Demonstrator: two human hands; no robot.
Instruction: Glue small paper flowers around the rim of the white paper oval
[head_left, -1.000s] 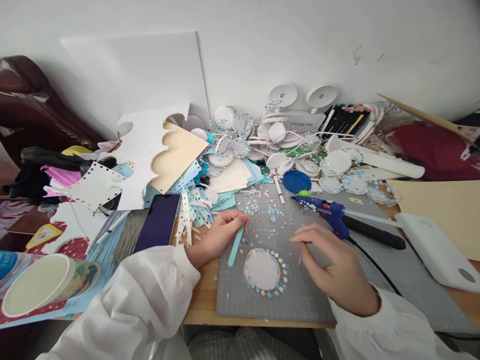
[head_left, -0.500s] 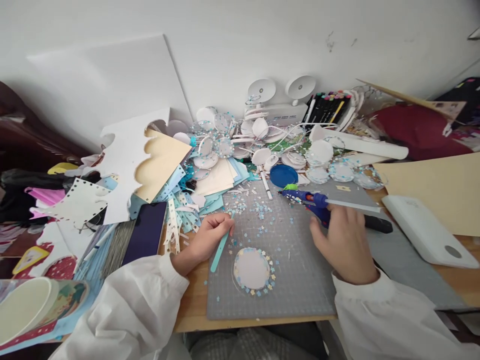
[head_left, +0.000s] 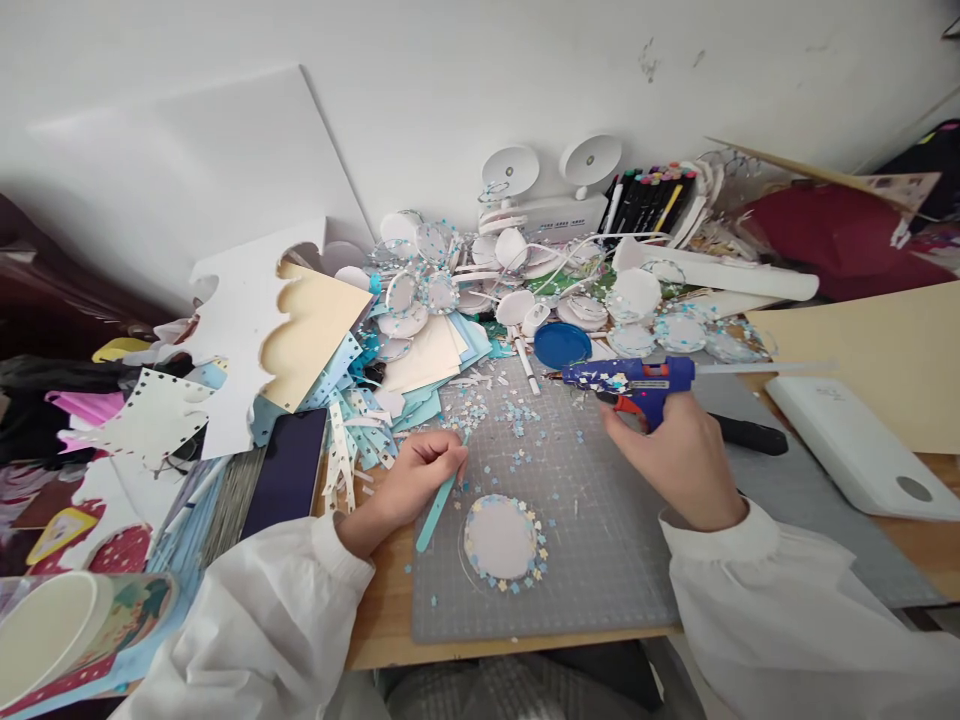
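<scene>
My right hand (head_left: pixel 679 465) is wrapped round the handle of a blue glue gun (head_left: pixel 626 375). A whitish glue stick (head_left: pixel 757 368) sticks out of its back, its nozzle points left, and small star confetti clings to its body. On the left, my left hand (head_left: pixel 427 475) is closed round slim teal tweezers (head_left: pixel 435 515), which slant down toward the mat. Between and below both hands, a white disc (head_left: pixel 500 540) lies on the grey cutting mat (head_left: pixel 600 570). Small blue and cream stars ring its edge, and a thin clear loop shows round it.
Loose stars (head_left: pixel 517 415) are scattered over the mat's far part. Behind them stand a blue lid (head_left: pixel 562 344), a white pen (head_left: pixel 527 366) and a heap of white discs (head_left: pixel 634 293). A black handle (head_left: pixel 750 435) and a white device (head_left: pixel 862 445) lie right; a phone (head_left: pixel 285 470) lies left.
The glue gun has been lifted and turned more upright, its handle now inside my right hand's grip. My left hand with the tweezers stays nearly still. The view has shifted slightly.
</scene>
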